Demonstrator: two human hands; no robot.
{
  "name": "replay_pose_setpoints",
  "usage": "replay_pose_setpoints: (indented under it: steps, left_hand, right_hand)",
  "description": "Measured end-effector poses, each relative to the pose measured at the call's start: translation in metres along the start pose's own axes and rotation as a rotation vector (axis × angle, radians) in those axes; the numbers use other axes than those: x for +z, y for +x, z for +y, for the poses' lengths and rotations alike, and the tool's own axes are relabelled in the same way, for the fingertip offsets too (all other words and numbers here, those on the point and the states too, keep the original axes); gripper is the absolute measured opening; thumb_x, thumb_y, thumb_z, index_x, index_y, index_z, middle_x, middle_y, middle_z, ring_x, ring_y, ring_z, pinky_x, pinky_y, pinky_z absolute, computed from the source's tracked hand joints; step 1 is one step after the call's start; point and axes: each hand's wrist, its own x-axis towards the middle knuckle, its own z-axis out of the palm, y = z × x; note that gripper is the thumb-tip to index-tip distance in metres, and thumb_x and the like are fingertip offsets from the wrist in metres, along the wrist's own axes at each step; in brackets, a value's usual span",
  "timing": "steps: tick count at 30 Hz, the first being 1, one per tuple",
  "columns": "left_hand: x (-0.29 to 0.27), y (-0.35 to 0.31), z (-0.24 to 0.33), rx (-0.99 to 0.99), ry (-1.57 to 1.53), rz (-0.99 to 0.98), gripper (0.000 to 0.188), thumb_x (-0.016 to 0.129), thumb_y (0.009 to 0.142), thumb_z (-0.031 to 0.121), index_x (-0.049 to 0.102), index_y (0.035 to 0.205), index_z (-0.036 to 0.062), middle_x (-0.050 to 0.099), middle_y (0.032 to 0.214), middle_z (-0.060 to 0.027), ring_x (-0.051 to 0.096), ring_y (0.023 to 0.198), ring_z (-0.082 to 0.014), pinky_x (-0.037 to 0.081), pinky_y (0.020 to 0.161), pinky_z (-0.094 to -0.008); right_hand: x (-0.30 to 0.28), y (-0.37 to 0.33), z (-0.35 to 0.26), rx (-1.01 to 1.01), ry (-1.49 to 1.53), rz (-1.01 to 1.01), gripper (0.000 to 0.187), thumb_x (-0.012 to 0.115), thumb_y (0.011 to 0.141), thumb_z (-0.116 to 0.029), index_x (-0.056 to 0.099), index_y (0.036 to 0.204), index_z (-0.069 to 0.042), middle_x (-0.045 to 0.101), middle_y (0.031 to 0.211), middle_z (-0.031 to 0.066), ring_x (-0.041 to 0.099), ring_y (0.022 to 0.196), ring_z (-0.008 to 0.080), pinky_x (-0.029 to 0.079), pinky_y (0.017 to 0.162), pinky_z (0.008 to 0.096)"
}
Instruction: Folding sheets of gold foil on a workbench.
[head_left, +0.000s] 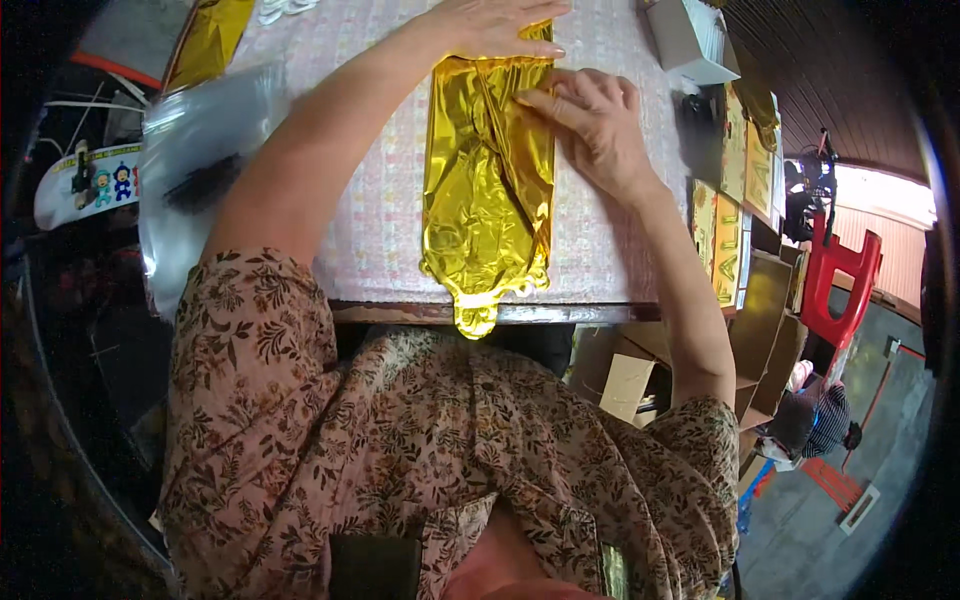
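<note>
A flat, deflated gold foil balloon (485, 190) lies lengthwise on the table, its sides folded inward and its surface creased. The rounded tab at its near end hangs just over the table's front edge. Across the far part of the foil rests my left hand (490, 28), palm down with the fingers stretched out to the right. My right hand (600, 120) is at the foil's right edge, below the left one. Its thumb lies on the foil and the other fingers curl beside it, gripping the edge.
A light checked cloth covers the table (370, 240). Clear plastic sleeves (215, 130) lie at the left, with another gold foil piece (210, 40) beyond them. A white box (690, 40) stands at the far right. Cardboard boxes (765, 340) and a red stool (845, 285) are right of the table.
</note>
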Motion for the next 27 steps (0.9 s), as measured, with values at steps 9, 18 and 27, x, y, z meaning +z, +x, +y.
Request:
replay_pose_setpoints:
  steps: [9,18,27]
  left_hand:
    - [0.003,-0.01,-0.013,0.024,-0.227,0.171,0.077,0.051,0.1,0.06,0.03,0.163,0.0211,0.028,0.17,-0.0066,0.011,0.158,-0.0387,0.006,0.12,-0.0727]
    - [-0.006,-0.155,-0.007,0.438,-0.028,0.327,0.042,0.067,0.09,0.007,0.066,0.132,0.0041,0.067,0.135,-0.0116,0.061,0.13,-0.0319,0.047,0.112,-0.0439]
    - [-0.004,-0.145,0.034,0.498,0.023,0.295,0.062,0.065,0.082,0.0,0.056,0.143,0.0026,0.059,0.146,-0.0129,0.053,0.138,-0.0312,0.04,0.119,-0.0422]
  right_hand:
    - [0.001,0.0,-0.011,-0.015,-0.078,-0.019,0.046,0.072,0.09,-0.017,0.069,0.133,-0.034,0.062,0.131,-0.0011,0.054,0.125,0.0241,0.032,0.109,0.0502]
    - [0.007,-0.005,-0.006,0.003,-0.069,0.001,0.048,0.067,0.093,-0.013,0.066,0.136,-0.034,0.061,0.131,0.0011,0.053,0.127,0.0225,0.029,0.112,0.0523]
    - [0.014,-0.007,-0.006,0.027,0.0,0.038,0.047,0.062,0.095,-0.008,0.068,0.134,-0.031,0.061,0.13,0.0027,0.053,0.126,0.0239,0.029,0.111,0.05]
